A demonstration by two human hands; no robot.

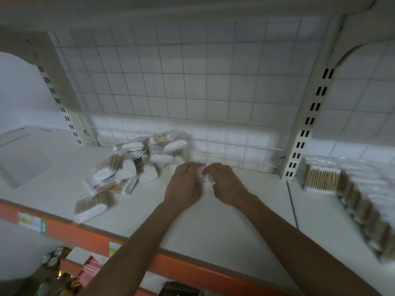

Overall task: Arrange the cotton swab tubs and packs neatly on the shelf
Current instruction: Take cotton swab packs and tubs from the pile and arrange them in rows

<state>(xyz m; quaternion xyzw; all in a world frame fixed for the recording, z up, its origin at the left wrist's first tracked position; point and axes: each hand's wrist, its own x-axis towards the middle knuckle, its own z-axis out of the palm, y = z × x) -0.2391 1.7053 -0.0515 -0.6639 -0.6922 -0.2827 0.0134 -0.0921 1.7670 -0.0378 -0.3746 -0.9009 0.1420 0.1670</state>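
Gripping swab pack [204,178] between left hand [183,185] and right hand [227,184], fingers curling round it, probably squaring it on shelf [213,221] near jumbled pile [132,167].

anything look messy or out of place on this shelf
Yes: the swab packs and heart-shaped tubs at the back left lie in a jumbled heap, tilted and overlapping, unlike the tidy row of packs on the right. One lone pack sits askew near the front edge.
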